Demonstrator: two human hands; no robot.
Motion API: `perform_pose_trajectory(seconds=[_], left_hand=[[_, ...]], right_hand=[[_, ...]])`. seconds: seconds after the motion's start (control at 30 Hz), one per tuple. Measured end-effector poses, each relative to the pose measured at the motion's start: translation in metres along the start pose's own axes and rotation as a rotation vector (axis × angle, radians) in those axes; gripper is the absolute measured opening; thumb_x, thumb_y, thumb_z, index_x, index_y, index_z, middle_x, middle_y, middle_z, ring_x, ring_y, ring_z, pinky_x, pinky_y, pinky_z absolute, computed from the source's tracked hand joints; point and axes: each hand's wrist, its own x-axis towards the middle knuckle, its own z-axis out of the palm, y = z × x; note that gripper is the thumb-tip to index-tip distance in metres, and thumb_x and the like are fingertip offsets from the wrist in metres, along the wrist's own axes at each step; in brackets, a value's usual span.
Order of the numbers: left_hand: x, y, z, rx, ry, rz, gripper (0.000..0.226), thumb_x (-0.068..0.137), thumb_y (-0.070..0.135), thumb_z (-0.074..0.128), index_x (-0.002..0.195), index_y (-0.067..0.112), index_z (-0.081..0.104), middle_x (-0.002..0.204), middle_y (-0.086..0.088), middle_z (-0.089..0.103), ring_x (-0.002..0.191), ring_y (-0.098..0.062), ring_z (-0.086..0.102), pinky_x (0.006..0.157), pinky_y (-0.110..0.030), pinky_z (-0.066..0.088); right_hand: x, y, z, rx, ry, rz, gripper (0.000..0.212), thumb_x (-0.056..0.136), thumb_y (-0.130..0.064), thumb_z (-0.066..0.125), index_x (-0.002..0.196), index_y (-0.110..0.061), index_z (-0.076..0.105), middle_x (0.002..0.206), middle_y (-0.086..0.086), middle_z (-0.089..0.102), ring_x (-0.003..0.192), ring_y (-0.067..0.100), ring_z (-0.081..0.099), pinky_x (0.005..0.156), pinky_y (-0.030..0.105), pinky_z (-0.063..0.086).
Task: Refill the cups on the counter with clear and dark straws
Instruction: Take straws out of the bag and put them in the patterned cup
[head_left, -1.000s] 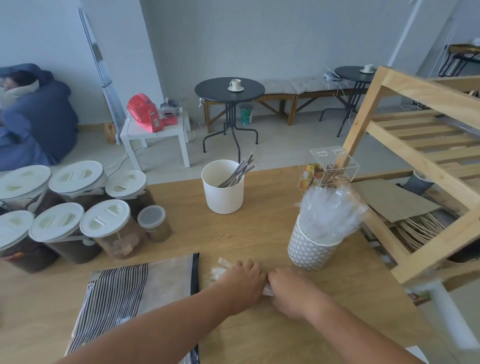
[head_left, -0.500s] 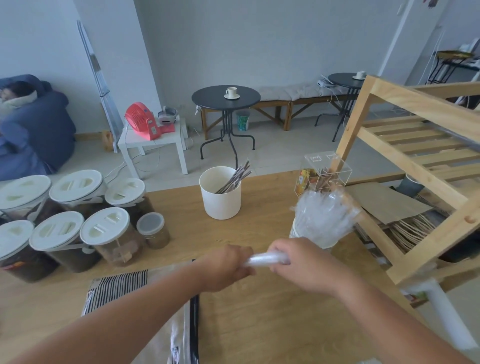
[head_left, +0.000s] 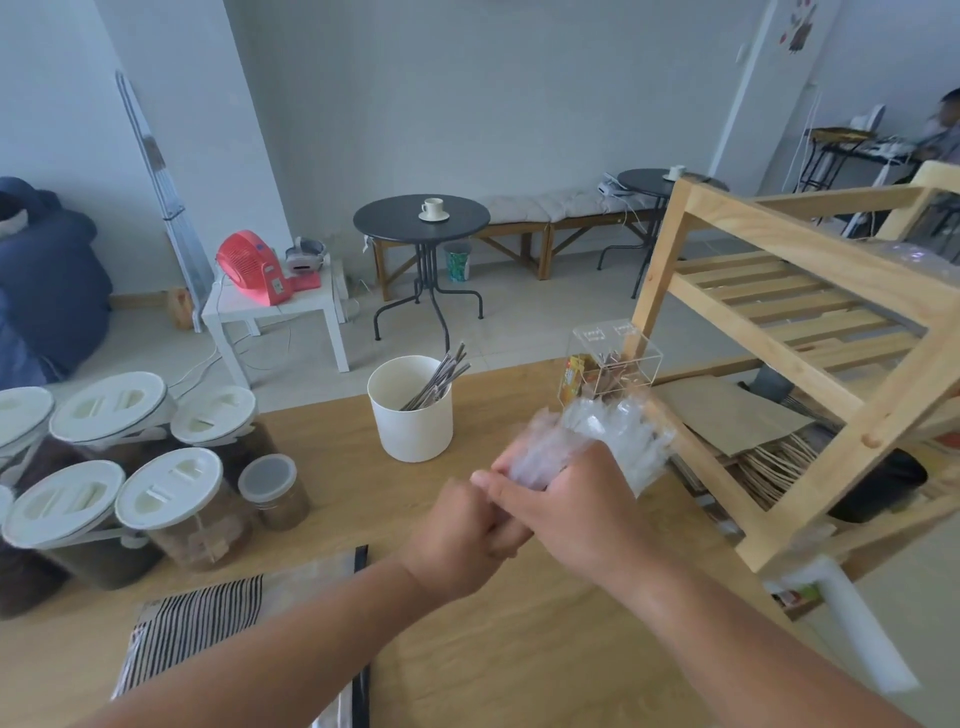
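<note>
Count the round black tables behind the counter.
2. One round black table stands mid-room with a white cup on it; the other is farther right, partly behind the wooden shelf. The shelf could hide more.

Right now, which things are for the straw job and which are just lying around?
For the job: clear straws in left hand and right hand, white cup, dark straws.
Just lying about: lidded jars, acrylic box, wooden shelf, red fan.

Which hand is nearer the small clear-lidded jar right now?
Left. The left hand is to the right of the small jar; the right hand is farther right, gripping the clear straws.
</note>
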Motion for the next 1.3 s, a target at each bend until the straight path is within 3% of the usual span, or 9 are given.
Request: perform_pose_trajectory(seconds=[0.07, 0.13, 0.27, 0.47, 0.7, 0.8, 1.0, 1.17, 1.3], left_hand=[[0.011, 0.015, -0.002, 0.004, -0.009, 0.068, 0.006, 0.079, -0.005, 0.053, 0.080, -0.010, 0.056, 0.071, -0.027, 0.056, 0.061, -0.032, 0.049, 0.059, -0.054, 0.049], [0.023, 0.036, -0.004, 0.021, -0.006, 0.158, 0.026, 0.088, 0.025, 0.068, 0.087, 0.000, 0.063, 0.074, -0.020, 0.061, 0.068, -0.036, 0.056, 0.063, -0.047, 0.049], [0.054, 0.061, -0.013, 0.084, 0.069, 0.179, 0.041, 0.082, 0.066, 0.071, 0.094, 0.028, 0.059, 0.076, 0.009, 0.063, 0.066, -0.008, 0.054, 0.060, -0.024, 0.045], [0.087, 0.058, -0.026, 0.166, 0.073, 0.150, 0.093, 0.069, 0.083, 0.063, 0.141, 0.025, 0.050, 0.140, 0.015, 0.060, 0.128, 0.001, 0.052, 0.099, 0.000, 0.031], [0.110, 0.044, -0.015, 0.083, -0.042, 0.077, 0.088, 0.086, 0.073, 0.058, 0.155, 0.026, 0.030, 0.158, 0.010, 0.044, 0.136, -0.007, 0.048, 0.120, -0.043, 0.036], [0.117, 0.051, -0.012, -0.008, 0.051, 0.140, 0.070, 0.099, 0.067, 0.040, 0.155, 0.024, 0.034, 0.154, 0.009, 0.050, 0.142, -0.002, 0.044, 0.119, -0.037, 0.039], [0.138, 0.085, -0.017, 0.047, 0.158, 0.367, 0.047, 0.111, 0.041, 0.035, 0.155, 0.027, 0.040, 0.156, 0.014, 0.046, 0.140, 0.005, 0.042, 0.114, -0.013, 0.031], [0.148, 0.084, -0.007, 0.317, -0.010, 0.371, 0.046, 0.112, 0.028, 0.036, 0.157, 0.023, 0.041, 0.165, 0.007, 0.036, 0.155, -0.007, 0.022, 0.122, -0.016, 0.016], [0.149, 0.064, 0.004, 0.458, -0.118, 0.269, 0.047, 0.113, 0.032, 0.030, 0.158, 0.021, 0.038, 0.163, 0.002, 0.040, 0.157, -0.021, 0.019, 0.127, -0.045, 0.017]], right_hand=[[0.000, -0.010, -0.016, 0.032, 0.067, -0.019, 0.039, 0.082, -0.053, 0.078, 0.080, -0.014, 0.077, 0.066, 0.001, 0.076, 0.063, 0.016, 0.077, 0.065, 0.042, 0.061], [0.002, -0.021, -0.039, 0.011, 0.146, -0.085, 0.031, 0.088, -0.040, 0.081, 0.077, -0.011, 0.076, 0.067, 0.003, 0.075, 0.062, 0.016, 0.076, 0.062, 0.037, 0.061], [0.023, -0.040, -0.097, -0.012, 0.368, -0.127, 0.042, 0.093, -0.024, 0.081, 0.064, -0.003, 0.058, 0.056, 0.012, 0.060, 0.046, 0.019, 0.061, 0.045, 0.026, 0.045], [0.060, -0.046, -0.163, -0.071, 0.471, -0.157, 0.057, 0.095, -0.031, 0.077, 0.074, 0.016, 0.050, 0.071, 0.037, 0.052, 0.054, 0.041, 0.057, 0.055, 0.057, 0.052], [0.076, -0.001, -0.138, -0.214, 0.287, -0.096, 0.057, 0.098, -0.028, 0.074, 0.061, 0.006, 0.046, 0.052, 0.014, 0.048, 0.044, 0.028, 0.047, 0.049, 0.036, 0.038], [0.079, 0.018, -0.121, -0.238, 0.223, -0.019, 0.051, 0.098, -0.033, 0.075, 0.069, 0.005, 0.057, 0.064, 0.021, 0.062, 0.058, 0.035, 0.064, 0.058, 0.046, 0.051], [0.086, 0.056, -0.084, -0.590, 0.052, 0.038, 0.014, 0.097, -0.024, 0.063, 0.089, -0.014, 0.060, 0.072, 0.000, 0.065, 0.070, 0.022, 0.069, 0.055, 0.034, 0.048], [0.080, 0.075, -0.079, -0.707, -0.029, 0.033, 0.028, 0.089, -0.047, 0.050, 0.089, -0.021, 0.061, 0.069, -0.012, 0.055, 0.077, 0.025, 0.071, 0.051, 0.023, 0.034], [0.080, 0.060, -0.104, -0.544, -0.119, 0.052, 0.078, 0.073, -0.052, 0.087, 0.142, -0.027, 0.059, 0.127, -0.010, 0.067, 0.112, 0.012, 0.067, 0.084, 0.024, 0.053]])
